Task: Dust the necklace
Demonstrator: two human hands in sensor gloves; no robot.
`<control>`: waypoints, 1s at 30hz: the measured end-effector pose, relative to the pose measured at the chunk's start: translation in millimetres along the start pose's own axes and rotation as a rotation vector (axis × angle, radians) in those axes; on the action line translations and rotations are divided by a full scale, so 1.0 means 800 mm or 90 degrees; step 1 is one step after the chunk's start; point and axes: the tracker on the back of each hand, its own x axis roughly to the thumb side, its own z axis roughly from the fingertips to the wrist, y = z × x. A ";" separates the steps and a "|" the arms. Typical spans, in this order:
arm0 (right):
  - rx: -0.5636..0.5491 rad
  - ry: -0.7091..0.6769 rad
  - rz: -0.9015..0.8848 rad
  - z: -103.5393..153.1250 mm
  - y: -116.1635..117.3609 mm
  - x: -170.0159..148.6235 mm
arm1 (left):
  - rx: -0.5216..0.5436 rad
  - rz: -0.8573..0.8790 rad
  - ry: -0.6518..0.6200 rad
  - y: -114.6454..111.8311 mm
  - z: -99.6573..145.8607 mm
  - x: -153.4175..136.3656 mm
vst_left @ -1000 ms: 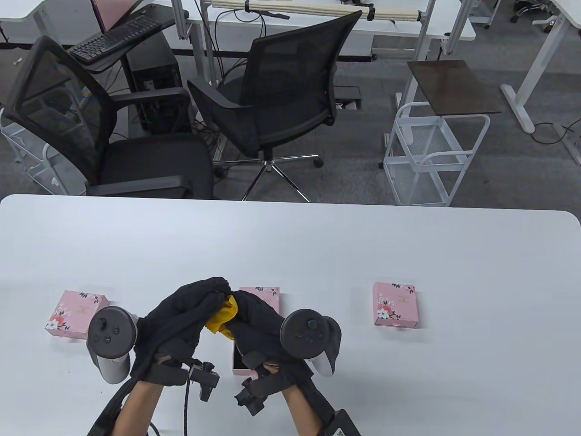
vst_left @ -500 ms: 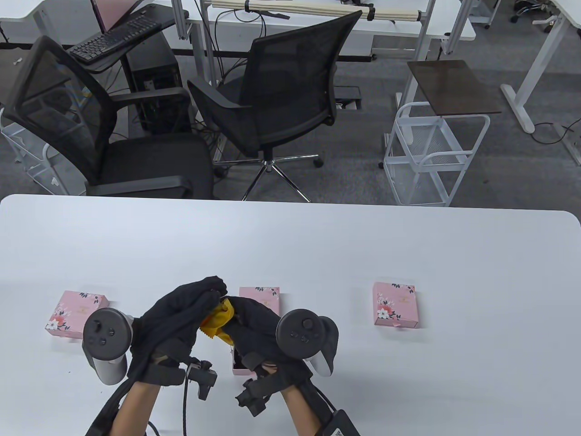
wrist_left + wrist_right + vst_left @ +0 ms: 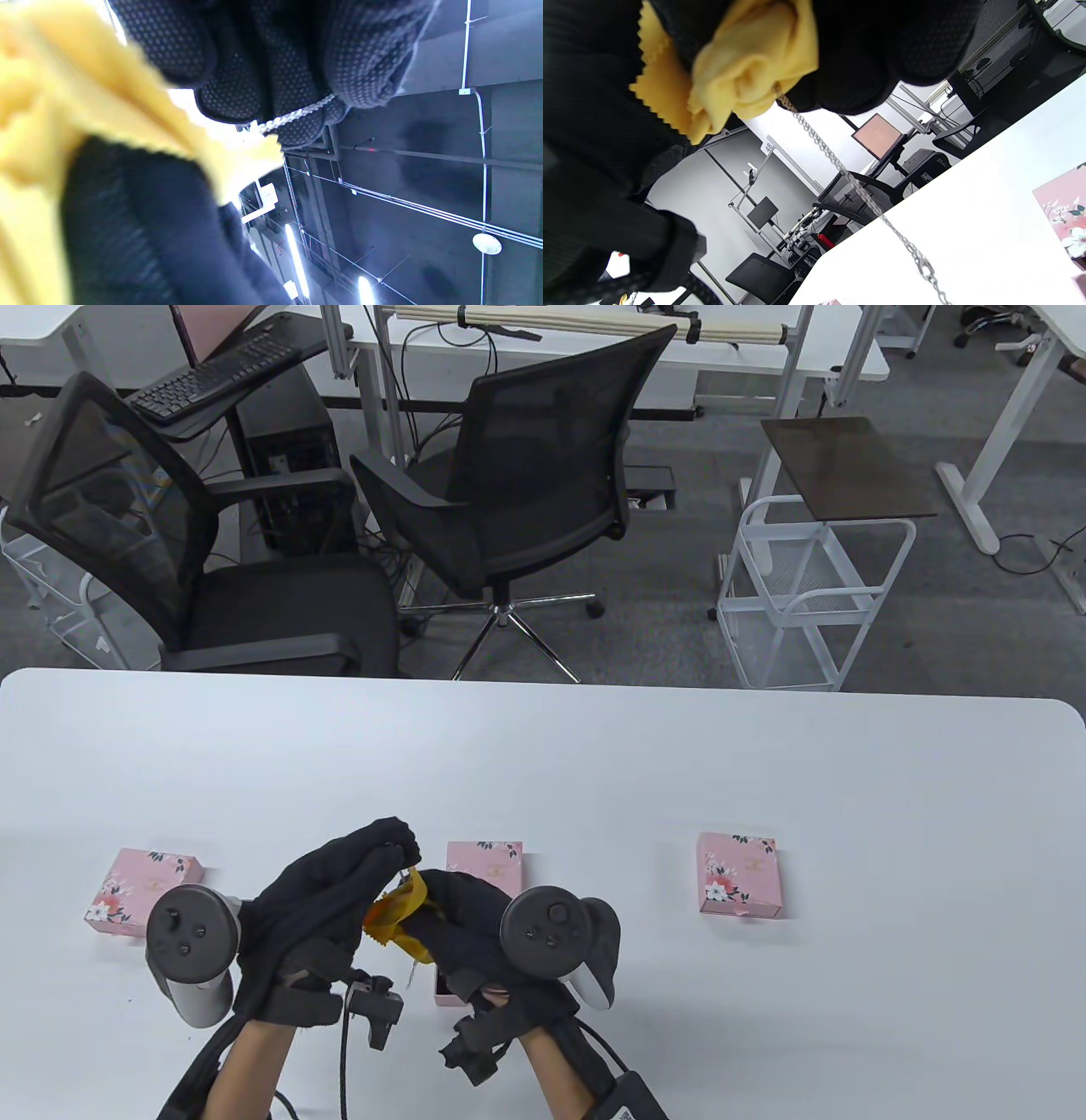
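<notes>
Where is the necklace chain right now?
Table view, bottom centre: the chain runs from the left hand into the yellow cloth held by the right hand.

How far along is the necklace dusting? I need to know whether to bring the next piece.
Done: the silver chain necklace is out of its box. In hand: the left hand pinches one end while the right hand wraps the yellow cloth around the chain. Left: wiping the dangling stretch, and returning it to the open pink box.

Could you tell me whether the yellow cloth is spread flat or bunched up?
Bunched: the yellow cloth is crumpled in the right hand around the chain.
</notes>
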 end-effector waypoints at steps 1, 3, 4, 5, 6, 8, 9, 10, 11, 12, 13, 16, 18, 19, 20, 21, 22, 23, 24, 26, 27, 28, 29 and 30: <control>0.025 -0.003 0.008 -0.001 0.001 0.001 | 0.001 -0.001 0.000 0.001 0.000 0.000; 0.028 -0.003 0.014 -0.001 0.002 0.001 | 0.001 0.005 0.001 0.002 0.000 0.000; 0.026 -0.001 0.020 -0.001 0.003 0.001 | 0.000 0.009 0.001 0.002 0.000 0.000; 0.027 0.001 0.024 -0.001 0.004 0.001 | -0.001 0.010 0.000 0.002 0.000 0.000; 0.024 0.004 0.028 -0.001 0.005 -0.001 | -0.002 0.011 0.000 0.002 0.000 0.000; 0.009 0.010 0.030 0.000 0.006 -0.003 | -0.002 0.017 -0.002 0.003 0.001 0.001; 0.008 0.013 0.032 0.000 0.007 -0.004 | -0.003 0.020 -0.002 0.003 0.001 0.002; 0.012 0.012 0.038 0.000 0.007 -0.004 | -0.003 0.020 -0.003 0.004 0.001 0.002; 0.019 0.012 0.046 0.000 0.007 -0.003 | -0.002 0.019 -0.003 0.004 0.001 0.002; 0.030 0.008 0.067 0.000 0.007 -0.002 | 0.001 0.018 -0.005 0.005 0.001 0.002; 0.035 0.006 0.078 0.000 0.007 -0.001 | 0.002 0.018 -0.004 0.005 0.001 0.002; 0.043 0.009 0.090 0.000 0.008 0.001 | 0.003 0.020 -0.004 0.005 0.001 0.002; 0.037 0.015 0.095 0.001 0.008 0.000 | 0.004 0.020 -0.005 0.005 0.001 0.003; 0.030 0.017 0.102 0.001 0.009 -0.001 | 0.004 0.023 -0.006 0.005 0.001 0.003; 0.026 0.019 0.107 0.001 0.009 -0.001 | 0.004 0.024 -0.006 0.005 0.001 0.003; 0.021 0.026 0.117 0.001 0.011 -0.002 | 0.002 0.025 -0.007 0.005 0.002 0.004; 0.019 0.030 0.127 0.001 0.012 -0.001 | 0.002 0.027 -0.009 0.006 0.002 0.004; 0.023 0.027 0.147 0.001 0.014 0.000 | 0.003 0.029 -0.009 0.006 0.001 0.004; 0.038 0.023 0.171 0.001 0.015 0.002 | 0.002 0.031 -0.009 0.007 0.001 0.004; 0.055 0.021 0.209 0.001 0.018 0.006 | 0.004 0.037 -0.008 0.009 0.001 0.004; 0.056 0.022 0.213 0.001 0.018 0.006 | 0.004 0.037 -0.008 0.009 0.001 0.004; 0.057 0.022 0.217 0.002 0.019 0.007 | 0.006 0.037 -0.008 0.010 0.001 0.004; 0.057 0.024 0.217 0.002 0.020 0.008 | 0.007 0.035 -0.008 0.010 0.002 0.004; 0.054 0.027 0.213 0.002 0.020 0.007 | 0.007 0.035 -0.008 0.010 0.002 0.004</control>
